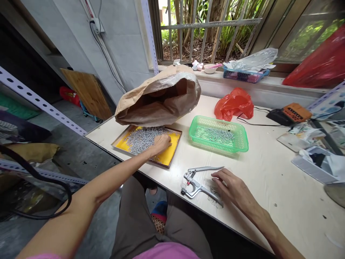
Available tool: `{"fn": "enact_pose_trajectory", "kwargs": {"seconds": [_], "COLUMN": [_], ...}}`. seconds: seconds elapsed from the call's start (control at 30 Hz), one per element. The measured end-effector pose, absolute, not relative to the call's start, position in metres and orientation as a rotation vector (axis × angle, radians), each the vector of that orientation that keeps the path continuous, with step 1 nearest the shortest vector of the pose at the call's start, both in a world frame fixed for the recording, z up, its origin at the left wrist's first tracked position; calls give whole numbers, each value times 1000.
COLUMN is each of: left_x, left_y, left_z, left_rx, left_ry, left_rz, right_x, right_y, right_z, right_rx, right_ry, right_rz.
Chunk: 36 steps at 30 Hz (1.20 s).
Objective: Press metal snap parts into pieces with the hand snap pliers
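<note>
My left hand [161,144] reaches into a shallow tray [174,155] with a yellow bottom, its fingers curled together at the right side of a pile of small silvery metal pins [142,138]. What those fingers hold, if anything, is hidden. A metal hand plier tool [195,187] lies on the table with its handles spread apart. Beside the handle ends rests my right hand [233,187], fingers loosely extended and holding nothing. A green perforated plastic basket [192,138] stands right of the tray, with more small metal pieces [218,135] inside.
A large brown paper sack [159,108] lies with its mouth toward me, overhanging the tray's back edge. Behind the basket sits a crumpled red plastic bag [234,104]. An orange and black device [289,114] with a cable and a grey box [315,165] are at the right.
</note>
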<state>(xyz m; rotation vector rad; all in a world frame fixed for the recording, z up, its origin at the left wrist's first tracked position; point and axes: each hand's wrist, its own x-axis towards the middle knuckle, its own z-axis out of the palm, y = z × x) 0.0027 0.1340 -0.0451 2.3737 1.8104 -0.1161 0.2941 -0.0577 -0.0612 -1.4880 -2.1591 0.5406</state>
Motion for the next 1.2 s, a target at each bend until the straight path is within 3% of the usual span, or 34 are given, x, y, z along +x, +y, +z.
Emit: {"fn": "enact_pose_trajectory", "kwargs": {"seconds": [0.17,0.3,0.43,0.57,1.2], "left_x": [4,12,26,37,49], "left_y": [123,84,30,6,1], "left_z": [-44,-37,-38,-46,-51], "left_rx": [2494,2105,1489,1249,1241], "left_ry": [1713,1516,1286,1262,1318], "left_rz": [108,439,304,172,-43], "right_x": [279,273,272,269,266], "right_y": [-75,-88,-92,-91,-95], "right_z": [-57,-62,-72,-75,-73], "right_rx": [-1518,-1599,-1654,-1715,-1777], "right_ry": [-2295,-2358,-2377,-2407,-2394], "right_rz": [588,611,535,481,442]}}
